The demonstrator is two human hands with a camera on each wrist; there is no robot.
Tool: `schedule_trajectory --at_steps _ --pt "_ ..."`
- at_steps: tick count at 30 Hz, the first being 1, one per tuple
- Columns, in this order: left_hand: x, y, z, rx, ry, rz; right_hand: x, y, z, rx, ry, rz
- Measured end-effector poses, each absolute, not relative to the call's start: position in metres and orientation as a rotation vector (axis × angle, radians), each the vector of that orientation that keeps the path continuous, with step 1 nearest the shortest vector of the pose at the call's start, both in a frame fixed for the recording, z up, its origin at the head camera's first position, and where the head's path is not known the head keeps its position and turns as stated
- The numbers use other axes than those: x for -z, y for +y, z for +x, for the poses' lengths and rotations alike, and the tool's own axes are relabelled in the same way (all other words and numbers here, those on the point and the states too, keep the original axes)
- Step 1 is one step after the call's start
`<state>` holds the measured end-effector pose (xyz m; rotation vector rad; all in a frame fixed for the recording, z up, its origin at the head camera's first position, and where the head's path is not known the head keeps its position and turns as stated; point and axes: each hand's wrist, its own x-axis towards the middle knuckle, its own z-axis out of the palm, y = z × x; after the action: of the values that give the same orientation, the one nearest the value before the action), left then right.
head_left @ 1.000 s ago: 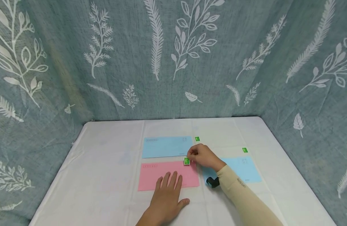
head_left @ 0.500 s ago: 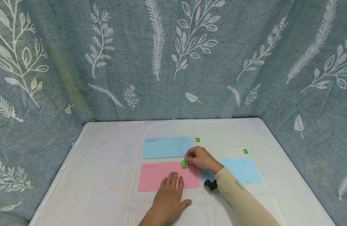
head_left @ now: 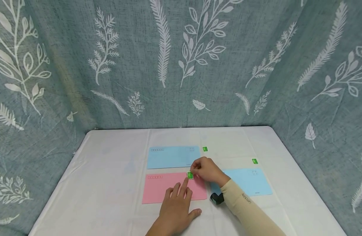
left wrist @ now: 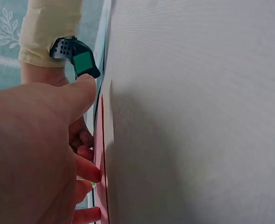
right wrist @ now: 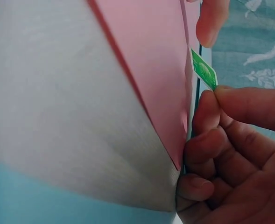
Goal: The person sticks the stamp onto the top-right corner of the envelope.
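A green stamp [head_left: 190, 175] with a white border is over the upper right part of the pink envelope [head_left: 155, 190]. My right hand [head_left: 207, 169] pinches it by one corner between thumb and index finger. In the right wrist view the stamp [right wrist: 204, 70] stands tilted, its far corner close to the pink paper; whether it touches cannot be told. My left hand [head_left: 176, 209] rests on the envelope's lower part, fingers spread, the index finger reaching up beside the stamp. In the left wrist view its fingertips [left wrist: 88, 214] lie on the pink surface.
One blue envelope [head_left: 173, 158] lies behind the pink one, another blue envelope [head_left: 246, 181] to the right, partly under the right forearm. Loose green stamps lie near them: one stamp [head_left: 205, 149] at the back, another stamp [head_left: 254, 161] at right. A black wrist device [head_left: 217, 198] hangs below the right wrist.
My right hand has moved a little left with the stamp, farther over the pink envelope. The left index finger has stretched forward to the stamp's edge.
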<state>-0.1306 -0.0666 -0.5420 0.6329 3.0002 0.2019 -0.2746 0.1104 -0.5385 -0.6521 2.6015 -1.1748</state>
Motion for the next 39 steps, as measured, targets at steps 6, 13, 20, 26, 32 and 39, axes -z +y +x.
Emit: schedule_trajectory --at_steps 6,13,20,26,32,39 --pt "0.539 -0.066 -0.129 -0.18 3.007 0.625 0.539 0.107 -0.272 1.166 2.628 -0.641" --pt "0.537 -0.068 -0.13 -0.146 3.011 0.628 0.539 0.104 -0.271 1.139 2.647 -0.643" --pt "0.536 -0.068 -0.132 -0.137 3.011 0.639 0.54 0.105 -0.273 1.123 2.646 -0.674" --pt "0.535 -0.067 -0.133 -0.13 2.995 0.628 0.541 0.105 -0.274 1.112 2.644 -0.692" --pt "0.533 -0.066 -0.133 -0.145 2.99 0.626 0.539 0.106 -0.274 1.094 2.647 -0.71" --pt "0.529 -0.065 -0.132 -0.133 2.985 0.613 0.541 0.105 -0.275 0.994 2.676 -0.76"
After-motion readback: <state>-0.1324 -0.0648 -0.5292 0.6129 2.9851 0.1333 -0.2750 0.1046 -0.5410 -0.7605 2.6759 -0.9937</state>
